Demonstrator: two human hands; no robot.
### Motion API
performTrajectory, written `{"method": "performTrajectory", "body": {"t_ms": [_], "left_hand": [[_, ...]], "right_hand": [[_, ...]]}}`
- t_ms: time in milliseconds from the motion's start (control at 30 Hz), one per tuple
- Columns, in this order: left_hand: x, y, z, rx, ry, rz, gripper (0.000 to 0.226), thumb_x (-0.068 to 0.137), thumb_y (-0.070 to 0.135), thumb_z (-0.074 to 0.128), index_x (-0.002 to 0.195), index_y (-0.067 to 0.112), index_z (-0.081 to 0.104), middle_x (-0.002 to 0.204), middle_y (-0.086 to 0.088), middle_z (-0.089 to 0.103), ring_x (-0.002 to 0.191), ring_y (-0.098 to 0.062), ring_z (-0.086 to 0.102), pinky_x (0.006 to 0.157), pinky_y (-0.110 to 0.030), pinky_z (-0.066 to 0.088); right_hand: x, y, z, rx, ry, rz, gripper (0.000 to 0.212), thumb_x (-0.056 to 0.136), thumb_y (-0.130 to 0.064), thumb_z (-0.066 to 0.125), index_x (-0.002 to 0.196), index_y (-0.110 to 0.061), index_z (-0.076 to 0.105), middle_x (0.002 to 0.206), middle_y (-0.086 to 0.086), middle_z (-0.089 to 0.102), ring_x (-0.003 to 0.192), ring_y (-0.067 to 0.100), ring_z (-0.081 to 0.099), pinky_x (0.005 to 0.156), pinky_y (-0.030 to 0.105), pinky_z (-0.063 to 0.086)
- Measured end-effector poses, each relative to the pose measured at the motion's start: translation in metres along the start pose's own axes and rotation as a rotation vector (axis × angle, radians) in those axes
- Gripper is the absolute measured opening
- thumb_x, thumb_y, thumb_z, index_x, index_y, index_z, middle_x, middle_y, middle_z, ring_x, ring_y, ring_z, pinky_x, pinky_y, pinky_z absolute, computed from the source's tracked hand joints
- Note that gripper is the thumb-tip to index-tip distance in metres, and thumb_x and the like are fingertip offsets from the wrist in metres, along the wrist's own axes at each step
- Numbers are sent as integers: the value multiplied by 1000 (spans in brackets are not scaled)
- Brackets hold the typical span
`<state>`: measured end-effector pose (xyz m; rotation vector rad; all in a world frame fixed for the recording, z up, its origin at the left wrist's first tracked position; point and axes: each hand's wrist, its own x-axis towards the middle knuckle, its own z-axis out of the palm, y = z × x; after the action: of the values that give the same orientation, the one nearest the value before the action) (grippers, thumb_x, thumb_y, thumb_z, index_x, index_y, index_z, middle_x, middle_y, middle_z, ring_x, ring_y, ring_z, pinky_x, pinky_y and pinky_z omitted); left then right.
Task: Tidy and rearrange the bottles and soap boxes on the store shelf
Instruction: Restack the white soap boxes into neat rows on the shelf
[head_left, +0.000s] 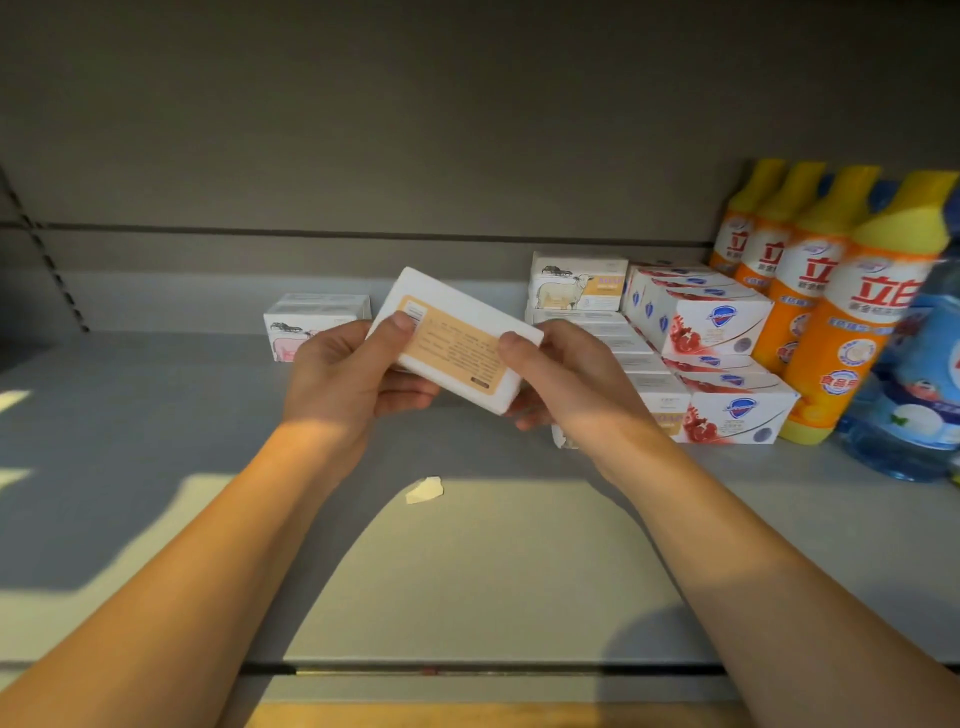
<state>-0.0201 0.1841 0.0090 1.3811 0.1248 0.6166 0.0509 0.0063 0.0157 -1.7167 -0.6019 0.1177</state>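
A white soap box (457, 338) with a tan label on its back hangs tilted above the grey shelf (156, 415). My left hand (348, 374) grips its left end, thumb on the label. My right hand (566, 374) grips its right end. Behind my left hand one sheep-print soap box (317, 317) stands alone. To the right, more sheep-print boxes (576, 283) are stacked beside rows of white-and-red soap boxes (711, 322). Orange bottles with yellow caps (831, 312) stand in a row at the far right, next to a blue bottle (914, 395).
A small scrap of pale paper (423, 490) lies on the shelf below my hands. The shelf's front edge (467, 670) runs along the bottom. A slotted upright rail (47, 249) stands at the back left.
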Motion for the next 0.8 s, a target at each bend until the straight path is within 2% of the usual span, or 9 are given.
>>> {"method": "performTrajectory", "body": {"t_ms": [100,200,300,400,467,533,700,767,800], "left_hand": [[0,-2,3,-11,22,-94,29,91,33,63,89,5,70,76,-14,73,58,-23,69,50,-25,55],[1,-3,3,-28,46,-209,34,89,38,64,99,6,67,76,-11,74,55,-21,69,47,-24,52],[2,-2,2,-5,49,-241,36,89,47,61,94,12,67,68,-10,71,49,-20,65,43,-24,50],[1,0,2,-14,33,-241,44,89,53,58,72,14,69,55,-11,63,40,-19,57,37,-22,44],[1,2,1,-23,18,-240,49,89,53,56,65,13,68,52,-11,61,38,-19,55,36,-21,42],[0,2,1,-19,19,-239,48,88,53,58,67,11,66,50,-10,60,36,-17,54,35,-20,42],[1,2,0,-6,13,-233,48,87,52,59,62,13,69,52,-11,61,39,-18,56,36,-21,44],[3,1,-1,6,4,-226,43,89,49,59,73,11,70,56,-11,63,43,-20,59,39,-22,46],[3,0,-1,6,4,-226,39,89,48,60,80,11,69,59,-11,65,46,-20,61,42,-23,48]], "right_hand": [[0,4,1,1,-31,-138,55,60,-54,70,113,-48,54,113,-15,64,94,7,69,75,29,59],[-2,5,3,-59,-69,-135,59,60,-56,71,117,-47,57,120,-13,62,103,6,65,87,31,56],[-1,4,6,124,-78,4,55,59,-51,75,111,-34,67,111,-3,67,93,9,69,75,32,59],[0,0,5,343,-103,147,20,76,-38,74,86,-20,76,84,5,72,66,14,69,57,25,55],[-1,-2,5,417,-99,228,22,85,-36,71,79,-15,75,68,3,69,55,16,64,49,22,51],[-1,-3,4,458,-75,295,25,86,-37,70,83,-12,71,60,0,68,50,16,63,46,21,49],[0,-2,5,485,-103,319,19,87,-31,69,91,-12,69,65,2,69,52,18,63,47,22,49],[1,0,5,463,-101,276,10,89,-20,66,98,-17,69,81,7,70,64,20,65,51,26,51],[2,1,5,430,-83,236,14,88,-16,66,102,-21,68,94,9,70,75,21,67,55,29,53]]}}
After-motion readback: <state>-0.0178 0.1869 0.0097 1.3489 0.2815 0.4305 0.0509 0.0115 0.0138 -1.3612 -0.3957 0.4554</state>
